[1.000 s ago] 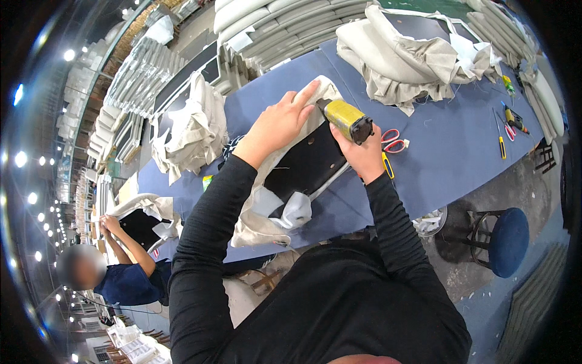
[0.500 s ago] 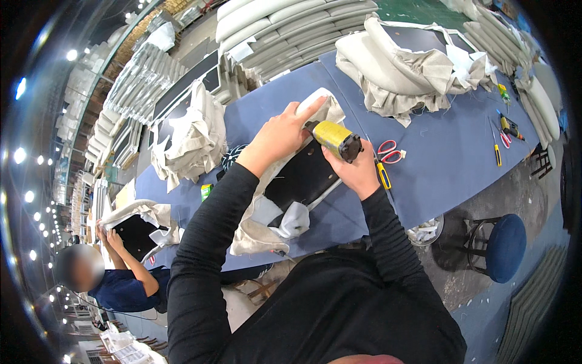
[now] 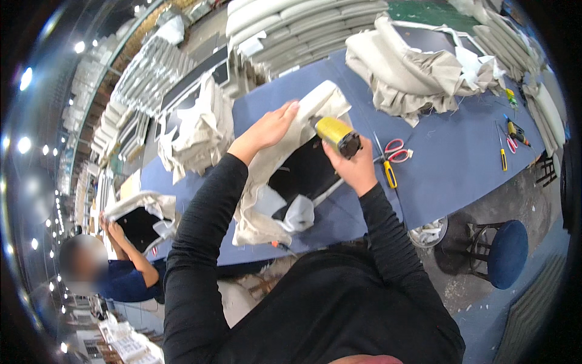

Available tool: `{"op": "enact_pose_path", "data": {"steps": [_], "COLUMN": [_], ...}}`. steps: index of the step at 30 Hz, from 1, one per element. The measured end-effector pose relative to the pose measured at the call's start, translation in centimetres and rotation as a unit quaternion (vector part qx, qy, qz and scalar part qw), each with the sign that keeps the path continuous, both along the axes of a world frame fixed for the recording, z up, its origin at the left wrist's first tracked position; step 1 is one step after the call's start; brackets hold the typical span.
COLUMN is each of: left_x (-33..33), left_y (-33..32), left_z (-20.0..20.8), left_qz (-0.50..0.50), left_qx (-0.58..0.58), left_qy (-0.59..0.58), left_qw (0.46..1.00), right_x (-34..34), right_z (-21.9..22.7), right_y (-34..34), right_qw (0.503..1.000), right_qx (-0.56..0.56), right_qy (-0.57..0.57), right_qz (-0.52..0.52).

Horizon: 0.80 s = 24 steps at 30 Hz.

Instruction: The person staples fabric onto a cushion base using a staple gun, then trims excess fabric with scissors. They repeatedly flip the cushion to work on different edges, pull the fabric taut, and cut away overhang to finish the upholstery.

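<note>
In front of me on the table lies a seat panel with a black underside (image 3: 295,173) and beige fabric (image 3: 254,185) along its edge. My left hand (image 3: 271,127) rests on the fabric at the panel's far left side, fingers stretched out and together. A yellow and black staple gun (image 3: 333,133) is gripped in my right hand (image 3: 357,168), its nose at the fabric near the far end of the panel. White padding (image 3: 299,213) sticks out at the near end.
To the right lie red-handled scissors (image 3: 397,150) and a yellow screwdriver (image 3: 389,175). Covered cushions (image 3: 412,67) and a fabric bundle (image 3: 200,121) sit farther back on the blue table (image 3: 448,158). A co-worker (image 3: 130,273) handles another panel at left. A stool (image 3: 508,255) stands right.
My left hand has moved left, away from the staple gun's nose, and its fingers have straightened on the fabric. The staple gun stays near the panel's far end. The view has shifted slightly.
</note>
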<state>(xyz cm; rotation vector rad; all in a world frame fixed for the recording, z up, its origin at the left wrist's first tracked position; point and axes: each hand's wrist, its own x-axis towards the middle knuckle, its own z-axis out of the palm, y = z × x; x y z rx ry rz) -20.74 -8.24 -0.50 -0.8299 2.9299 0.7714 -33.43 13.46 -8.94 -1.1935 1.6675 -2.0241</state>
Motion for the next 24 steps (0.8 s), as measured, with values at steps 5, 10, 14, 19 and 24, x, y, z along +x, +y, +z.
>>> {"op": "enact_pose_path", "data": {"steps": [5, 10, 14, 19, 24], "left_x": [0.5, 0.8, 1.0, 0.9, 1.0], "left_y": [5.0, 4.7, 4.7, 4.3, 3.1], "left_z": [0.9, -0.5, -1.0, -0.9, -1.6], "left_qz": [-0.054, -0.072, -0.076, -0.066, -0.100], "left_qx": [-0.143, -0.178, -0.179, -0.196, -0.199], "left_qy": [0.017, 0.053, 0.062, 0.054, 0.065], "left_qw": [0.988, 0.980, 0.979, 0.977, 0.973], "right_x": [-0.2, 1.0, 1.5, 1.8, 2.1], "right_z": [0.4, 0.3, 0.4, 0.7, 0.6], "right_y": [0.6, 0.9, 1.0, 0.7, 0.3], "right_qw": [0.997, 1.000, 0.999, 0.996, 0.996], "right_qx": [0.049, 0.028, 0.028, 0.062, 0.053], "right_qy": [0.056, 0.010, -0.004, -0.008, 0.009], "right_qz": [-0.026, 0.002, 0.029, 0.058, 0.065]}}
